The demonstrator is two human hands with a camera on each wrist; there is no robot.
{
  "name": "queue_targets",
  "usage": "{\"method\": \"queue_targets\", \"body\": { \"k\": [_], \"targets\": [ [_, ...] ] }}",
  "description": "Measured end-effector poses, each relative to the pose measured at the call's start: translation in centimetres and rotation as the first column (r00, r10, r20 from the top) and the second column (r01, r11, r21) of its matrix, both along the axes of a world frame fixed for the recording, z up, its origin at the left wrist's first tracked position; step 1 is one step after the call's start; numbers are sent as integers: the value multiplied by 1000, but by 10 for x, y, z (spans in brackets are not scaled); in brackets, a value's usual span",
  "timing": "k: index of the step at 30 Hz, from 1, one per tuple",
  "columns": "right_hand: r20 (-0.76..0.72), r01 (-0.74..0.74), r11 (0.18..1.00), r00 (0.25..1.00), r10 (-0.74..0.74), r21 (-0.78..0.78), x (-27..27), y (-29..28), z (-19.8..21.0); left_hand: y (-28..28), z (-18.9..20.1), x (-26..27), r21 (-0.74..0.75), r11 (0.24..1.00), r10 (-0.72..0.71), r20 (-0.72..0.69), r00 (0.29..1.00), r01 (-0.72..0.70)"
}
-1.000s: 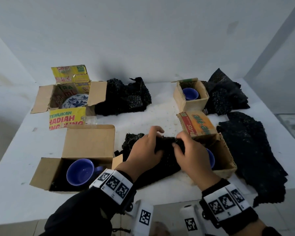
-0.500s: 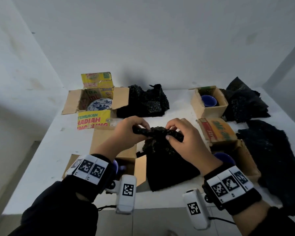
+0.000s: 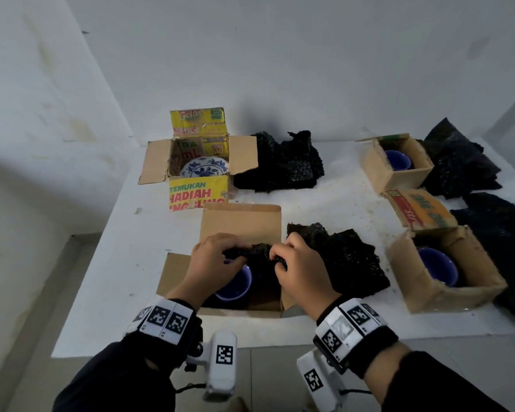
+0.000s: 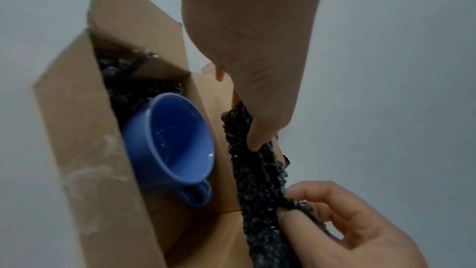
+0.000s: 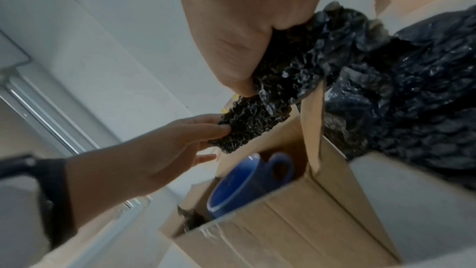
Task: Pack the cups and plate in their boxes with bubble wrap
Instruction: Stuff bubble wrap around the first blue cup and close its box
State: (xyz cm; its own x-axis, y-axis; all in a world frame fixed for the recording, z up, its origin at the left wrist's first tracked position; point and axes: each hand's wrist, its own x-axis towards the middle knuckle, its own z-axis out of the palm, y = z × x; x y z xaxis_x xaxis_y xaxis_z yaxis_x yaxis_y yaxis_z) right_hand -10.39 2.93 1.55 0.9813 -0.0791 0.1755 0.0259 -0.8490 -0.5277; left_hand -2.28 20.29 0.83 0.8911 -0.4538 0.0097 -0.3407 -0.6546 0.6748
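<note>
A white flat table top (image 3: 137,233), pushed into the corner of a room. Small brown and grey specks (image 3: 366,203) scattered over its far right part. Behind it a plain white back wall (image 3: 280,69), with a faint grey smudge (image 3: 477,46) high up on the right. On the left a white side wall (image 3: 42,114), marked by a pale yellow stain (image 3: 78,129) and a tiny dark spot (image 3: 85,32) near the top. Below the near table edge, a grey tiled floor (image 3: 274,361) with thin lines between the tiles. In the right wrist view, a long pale strip with a shiny edge (image 5: 43,117), blurred, too unclear to name.
</note>
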Motion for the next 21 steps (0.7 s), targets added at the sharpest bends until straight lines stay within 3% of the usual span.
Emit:
{"method": "queue_targets", "body": {
  "k": [5, 8, 12, 17, 21],
  "targets": [
    [-11, 1, 980, 1000, -3, -198, 2, 18, -17, 33, -23, -7, -106, 994, 42, 63, 997, -35],
    [-48, -3, 932, 999, -16, -363, 5, 24, -22, 48, -24, -19, -232, 969, 63, -90, 994, -82],
    [-148, -68, 839, 989, -15, -540, 7, 32, -28, 62, -29, -28, -376, 903, 75, -336, 939, -207],
    [-221, -80, 794, 973, -70, -603, 4, 40, -27, 79, -49, -32, -451, 861, -14, -488, 873, -238],
    [-393, -222, 788, 919, -28, -575, 10, 39, -20, 79, -48, -34, -465, 849, -55, -550, 833, -251]
  ]
}}
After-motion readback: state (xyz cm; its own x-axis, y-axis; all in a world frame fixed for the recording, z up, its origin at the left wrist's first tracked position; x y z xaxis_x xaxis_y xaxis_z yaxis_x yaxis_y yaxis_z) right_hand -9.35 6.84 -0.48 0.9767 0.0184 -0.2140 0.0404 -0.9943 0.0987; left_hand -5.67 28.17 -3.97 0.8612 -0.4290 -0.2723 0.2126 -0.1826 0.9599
